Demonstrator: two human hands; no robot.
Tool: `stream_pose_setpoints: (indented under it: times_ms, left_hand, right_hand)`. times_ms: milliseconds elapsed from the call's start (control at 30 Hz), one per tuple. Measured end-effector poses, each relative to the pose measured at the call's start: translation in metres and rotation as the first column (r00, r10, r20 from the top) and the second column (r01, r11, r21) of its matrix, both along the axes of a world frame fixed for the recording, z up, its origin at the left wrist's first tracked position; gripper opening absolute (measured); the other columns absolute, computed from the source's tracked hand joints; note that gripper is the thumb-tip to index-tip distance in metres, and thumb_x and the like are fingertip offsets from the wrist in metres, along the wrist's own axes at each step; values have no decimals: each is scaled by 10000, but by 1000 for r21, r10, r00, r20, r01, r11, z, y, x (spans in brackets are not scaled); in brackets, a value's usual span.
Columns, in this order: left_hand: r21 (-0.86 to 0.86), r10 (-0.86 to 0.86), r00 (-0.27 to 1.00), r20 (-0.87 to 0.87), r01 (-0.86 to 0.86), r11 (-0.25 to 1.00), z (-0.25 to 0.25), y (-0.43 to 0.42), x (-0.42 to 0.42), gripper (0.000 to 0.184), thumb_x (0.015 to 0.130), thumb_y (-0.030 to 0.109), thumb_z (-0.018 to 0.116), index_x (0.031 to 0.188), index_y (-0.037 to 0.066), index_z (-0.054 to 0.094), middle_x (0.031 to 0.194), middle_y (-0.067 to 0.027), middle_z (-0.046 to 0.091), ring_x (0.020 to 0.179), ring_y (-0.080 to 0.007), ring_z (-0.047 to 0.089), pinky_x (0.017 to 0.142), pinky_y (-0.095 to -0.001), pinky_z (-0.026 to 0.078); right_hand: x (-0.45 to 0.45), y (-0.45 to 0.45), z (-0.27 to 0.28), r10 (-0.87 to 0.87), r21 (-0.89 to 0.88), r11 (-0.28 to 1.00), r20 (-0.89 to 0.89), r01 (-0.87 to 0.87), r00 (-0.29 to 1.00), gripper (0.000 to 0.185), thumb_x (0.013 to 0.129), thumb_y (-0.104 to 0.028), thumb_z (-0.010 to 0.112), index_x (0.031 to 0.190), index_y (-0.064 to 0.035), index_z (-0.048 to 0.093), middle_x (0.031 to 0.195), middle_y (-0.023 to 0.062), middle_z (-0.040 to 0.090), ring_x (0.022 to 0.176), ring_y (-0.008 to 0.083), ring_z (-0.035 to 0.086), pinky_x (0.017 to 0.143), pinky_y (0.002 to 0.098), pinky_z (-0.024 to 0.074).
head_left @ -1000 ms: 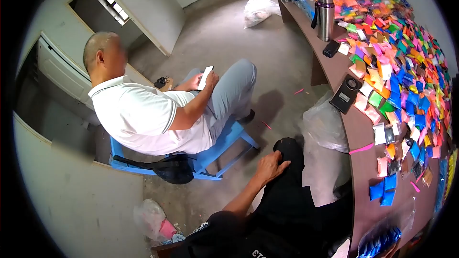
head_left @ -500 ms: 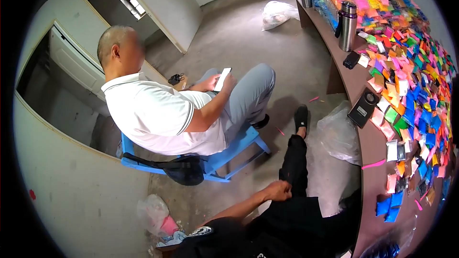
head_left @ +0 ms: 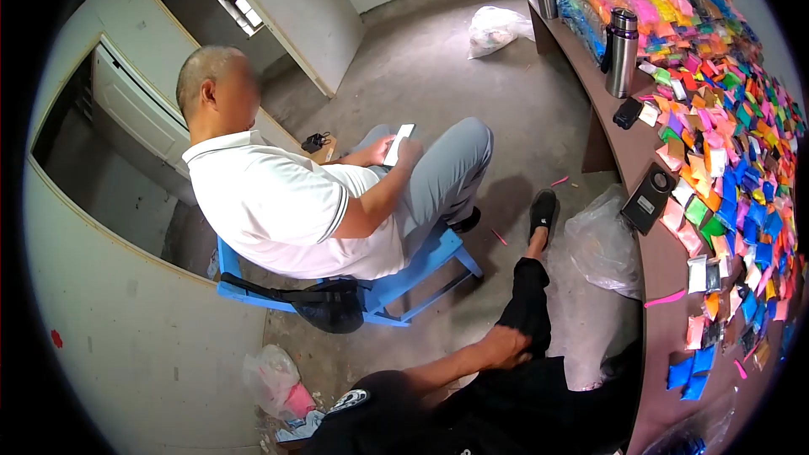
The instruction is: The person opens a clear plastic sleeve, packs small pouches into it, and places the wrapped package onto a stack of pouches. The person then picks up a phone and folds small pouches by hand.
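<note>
My left hand point(head_left: 506, 347) is closed at the knee of my black trouser leg point(head_left: 527, 307), its fingers curled against the cloth and partly blurred. Below the raised hem, a bare ankle shows above a black shoe point(head_left: 543, 209) on the floor. My right hand is out of view. To the right, a brown table point(head_left: 666, 333) holds a wide heap of small colourful packets point(head_left: 733, 177). Blue packets point(head_left: 691, 372) and a pink plastic stick point(head_left: 666, 298) lie near its edge.
A person point(head_left: 270, 194) sits on a blue chair point(head_left: 421, 274), holding a phone point(head_left: 399, 143). Along the table edge stand steel flasks point(head_left: 621, 52) and a black boxy device point(head_left: 649, 198). Clear plastic bags point(head_left: 602, 244) lie on the floor beside the table.
The trouser hem sits higher, baring more ankle. My left hand has shifted slightly and lies closer against the leg. The whole view has moved a little; the seated person stays put.
</note>
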State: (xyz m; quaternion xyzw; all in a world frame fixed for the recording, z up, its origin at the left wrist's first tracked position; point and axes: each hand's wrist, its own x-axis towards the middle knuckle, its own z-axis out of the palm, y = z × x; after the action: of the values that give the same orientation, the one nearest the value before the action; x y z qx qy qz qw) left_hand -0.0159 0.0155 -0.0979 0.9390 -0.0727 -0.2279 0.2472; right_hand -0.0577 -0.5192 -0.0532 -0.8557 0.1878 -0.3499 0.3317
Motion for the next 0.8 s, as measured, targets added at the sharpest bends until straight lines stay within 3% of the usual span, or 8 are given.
stream_pose_setpoints:
  times_ms: [67,100,167,267,333,533,733,800]
  left_hand:
    - [-56,118,975,191,-109,992,-25,7,22,364,901,363,742,1083,59,658,1060,-215,677,965,-420,672,801,-509,572]
    - [-57,118,975,188,-110,992,-33,11,32,364,901,363,742,1083,59,658,1060,-215,677,965,-420,672,801,-509,572]
    - [54,79,924,373,-107,993,-45,18,47,381,885,334,749,1135,66,648,1156,-175,638,1046,-398,648,816,-500,567]
    - [78,29,952,306,-55,995,-116,20,42,293,909,274,710,1105,59,673,1187,-154,637,1083,-387,637,839,-496,564]
    - [90,-22,968,250,-1,996,-121,17,41,260,924,248,689,1099,55,681,1183,-161,645,1079,-390,640,845,-501,563]
    - [-128,231,919,321,-200,971,-124,8,38,194,1009,212,590,1021,30,657,980,-225,687,959,-442,661,840,-528,552]
    - [-172,420,891,172,-393,903,-124,-4,37,315,1067,319,528,1050,27,643,929,-279,704,917,-501,675,818,-583,535]
    - [-278,429,902,45,-401,873,-125,-15,19,334,1062,334,531,1059,35,680,982,-277,720,954,-493,683,836,-584,536]
  right_hand:
    - [0,0,-2,2,-1,1000,-4,-2,1000,464,1077,-381,558,1239,18,730,1162,193,738,991,329,710,841,439,579]
    - [0,0,-3,3,-2,1000,-8,-3,1000,464,1078,-381,557,1241,18,729,1165,193,737,994,330,708,844,440,578]
    - [1,0,-5,6,-1,1000,-12,-6,1000,464,1078,-381,556,1244,18,727,1171,194,734,1000,331,706,850,440,574]
    - [2,1,-7,10,2,1000,-21,-10,1000,464,1079,-380,555,1249,17,724,1179,194,730,1009,332,702,859,442,570]
    - [4,2,-10,10,1,1000,-28,-10,1000,464,1079,-379,554,1252,17,722,1185,195,727,1015,333,699,865,442,566]
    - [7,2,-14,25,-1,1000,-46,-25,999,464,1081,-378,551,1262,16,716,1201,196,719,1034,336,692,882,445,557]
    - [5,2,-18,29,0,1000,-63,-29,998,465,1083,-377,548,1272,15,710,1218,197,711,1052,339,684,899,447,547]
    - [6,3,-18,32,1,999,-68,-32,997,465,1083,-376,547,1276,15,708,1223,198,708,1058,340,681,905,448,544]
